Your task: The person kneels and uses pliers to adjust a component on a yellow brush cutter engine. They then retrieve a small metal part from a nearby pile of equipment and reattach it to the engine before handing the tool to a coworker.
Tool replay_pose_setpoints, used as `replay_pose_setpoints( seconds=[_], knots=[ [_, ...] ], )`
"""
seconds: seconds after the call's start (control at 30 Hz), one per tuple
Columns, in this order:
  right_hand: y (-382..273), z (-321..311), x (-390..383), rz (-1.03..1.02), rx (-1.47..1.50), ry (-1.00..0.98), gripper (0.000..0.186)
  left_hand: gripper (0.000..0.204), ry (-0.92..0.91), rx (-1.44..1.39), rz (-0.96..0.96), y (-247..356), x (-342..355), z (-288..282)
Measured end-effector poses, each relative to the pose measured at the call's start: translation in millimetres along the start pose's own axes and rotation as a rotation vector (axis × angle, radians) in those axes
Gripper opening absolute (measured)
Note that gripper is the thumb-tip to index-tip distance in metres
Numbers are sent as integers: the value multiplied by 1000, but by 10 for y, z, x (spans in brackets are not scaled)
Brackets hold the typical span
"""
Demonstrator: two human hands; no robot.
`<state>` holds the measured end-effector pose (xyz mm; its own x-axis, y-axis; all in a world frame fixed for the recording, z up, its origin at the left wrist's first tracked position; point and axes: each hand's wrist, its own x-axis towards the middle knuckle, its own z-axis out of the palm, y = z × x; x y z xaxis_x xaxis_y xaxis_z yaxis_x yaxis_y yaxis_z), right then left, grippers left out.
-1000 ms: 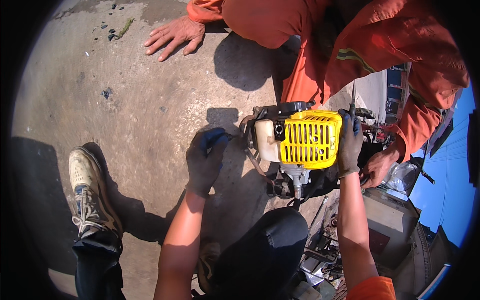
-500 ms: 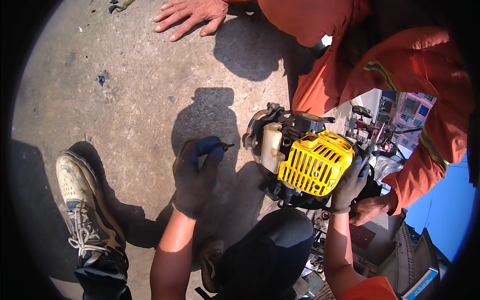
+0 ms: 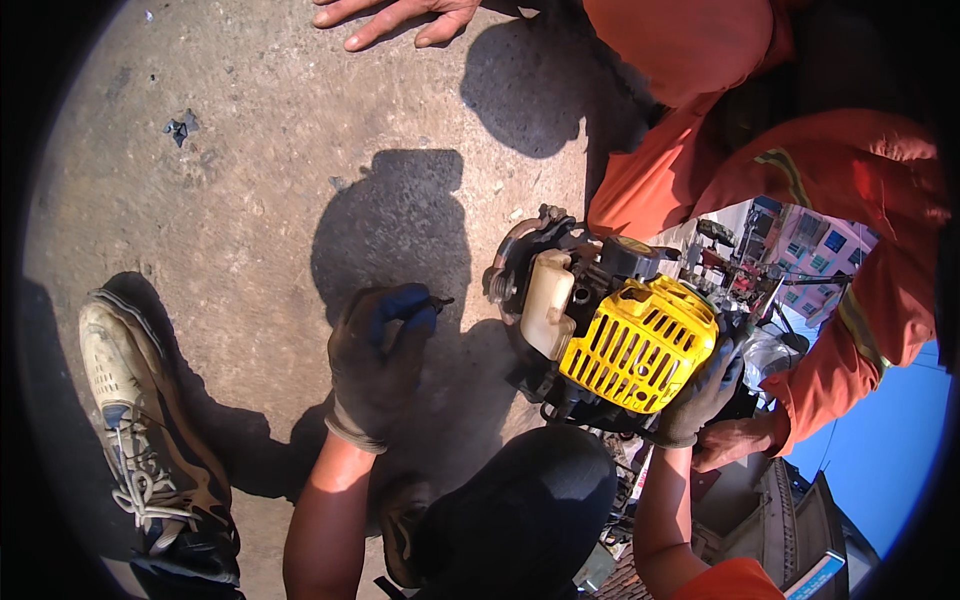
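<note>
Left grip [image 3: 375,355] pinched, right grip [image 3: 703,395] well apart, forearms [image 3: 328,520] bare.

Sunlit, grey-brown concrete ground [image 3: 250,230] spreads left of the pink building [image 3: 842,262], marked by hard-edged shadows [image 3: 395,225]. Windows [image 3: 835,241] dot that building's facade; below it appear bright blue sky [image 3: 900,440] and a pale, low building [image 3: 742,505].

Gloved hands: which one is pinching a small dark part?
The left gloved hand: it pinches the small dark part, apart from the engine, whereas the right gloved hand is at the side of the yellow slotted engine cover.
</note>
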<state>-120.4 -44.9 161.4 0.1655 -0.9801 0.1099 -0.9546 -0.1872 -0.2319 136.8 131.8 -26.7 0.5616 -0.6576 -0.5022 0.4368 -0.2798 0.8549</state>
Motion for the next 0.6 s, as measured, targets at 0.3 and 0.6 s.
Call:
replay_pose_setpoints(
  seconds=[0.3, 0.6],
  knots=[
    [-208, 86, -7, 94, 471, 29, 43, 18, -2, -189, -250, 31, -13, 66],
    [-216, -276, -1531, 272, 616, -381, 50, 15, 5, -173, -322, -121, -32, -210]
  ],
)
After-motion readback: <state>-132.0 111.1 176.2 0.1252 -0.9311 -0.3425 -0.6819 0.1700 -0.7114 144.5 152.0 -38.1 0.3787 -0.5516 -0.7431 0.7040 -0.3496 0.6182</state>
